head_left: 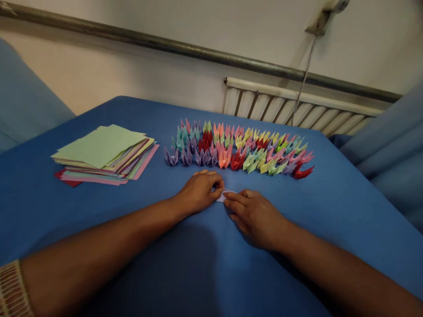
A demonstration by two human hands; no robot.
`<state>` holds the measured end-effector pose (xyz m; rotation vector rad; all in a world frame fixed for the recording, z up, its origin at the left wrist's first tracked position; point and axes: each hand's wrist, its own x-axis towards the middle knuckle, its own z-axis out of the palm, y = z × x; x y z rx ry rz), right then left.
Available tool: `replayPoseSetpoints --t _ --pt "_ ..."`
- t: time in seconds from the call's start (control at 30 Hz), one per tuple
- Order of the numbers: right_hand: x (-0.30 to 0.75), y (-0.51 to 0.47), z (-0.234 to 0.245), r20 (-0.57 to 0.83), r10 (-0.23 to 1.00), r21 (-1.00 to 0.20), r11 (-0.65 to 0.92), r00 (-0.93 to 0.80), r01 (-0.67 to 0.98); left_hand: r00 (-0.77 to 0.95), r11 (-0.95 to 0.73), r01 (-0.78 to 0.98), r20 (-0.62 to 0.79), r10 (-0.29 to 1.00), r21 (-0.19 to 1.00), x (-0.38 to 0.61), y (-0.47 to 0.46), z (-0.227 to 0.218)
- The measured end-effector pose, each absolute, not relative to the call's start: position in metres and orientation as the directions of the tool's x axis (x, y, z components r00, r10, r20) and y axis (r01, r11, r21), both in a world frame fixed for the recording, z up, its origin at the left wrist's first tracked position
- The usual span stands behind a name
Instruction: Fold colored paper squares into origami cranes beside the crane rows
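A small piece of folded pale lilac paper [220,197] lies on the blue table, largely covered by my fingers. My left hand [200,190] is closed, its thumb and curled fingers pinching the paper's left part. From the right, my right hand [254,215] holds the paper's other end, fingers close together with the tips pressed on it. Just beyond my hands stand rows of folded paper cranes [237,159] in purple, red, orange, green, yellow and pink.
A loose stack of coloured paper sheets [102,147], pale green on top, rests at the left of the blue-covered table [139,246]. Behind the table are a wall rail [185,49], a radiator [297,103] and a hanging cord [302,83]. Blue curtains [393,149] flank both sides.
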<state>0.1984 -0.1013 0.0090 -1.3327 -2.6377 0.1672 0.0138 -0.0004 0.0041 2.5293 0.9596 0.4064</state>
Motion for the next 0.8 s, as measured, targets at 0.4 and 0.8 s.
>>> replayPoseSetpoints --t 0.4,0.8 --pt "0.200 -0.104 0.008 0.144 0.827 -0.183 0.561 -0.543 0.807 0.809 -0.780 0.436 0.184 0.558 0.449 0.007 0.003 0.003" --pt "0.199 -0.101 0.008 0.103 0.802 -0.163 0.597 -0.588 0.786 0.903 -0.868 0.389 0.057 0.426 0.309 -0.019 0.002 0.030"
